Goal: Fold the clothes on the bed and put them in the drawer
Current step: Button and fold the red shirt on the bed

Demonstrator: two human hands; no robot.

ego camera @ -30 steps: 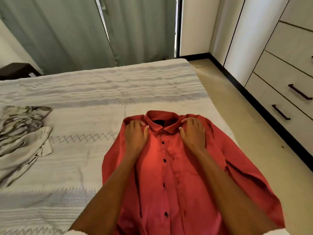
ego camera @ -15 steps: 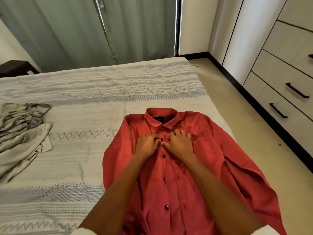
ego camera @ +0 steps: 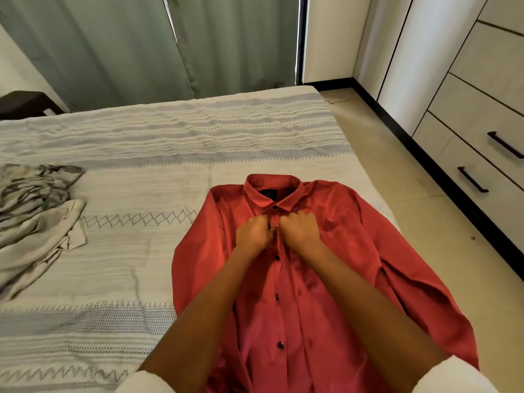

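both hands, left point(ego camera: 254, 233) and right point(ego camera: 300, 228), fingers pinching shirt point(ego camera: 334, 251) placket below collar | risk: tugging bunches front, right sleeve slides off bed point(ego camera: 170, 143) edge

One red button-up shirt point(ego camera: 306, 279), one crumpled grey patterned garment point(ego camera: 34, 217), two black drawer handles point(ego camera: 472, 180) (a third may sit out of view), two bare hands.
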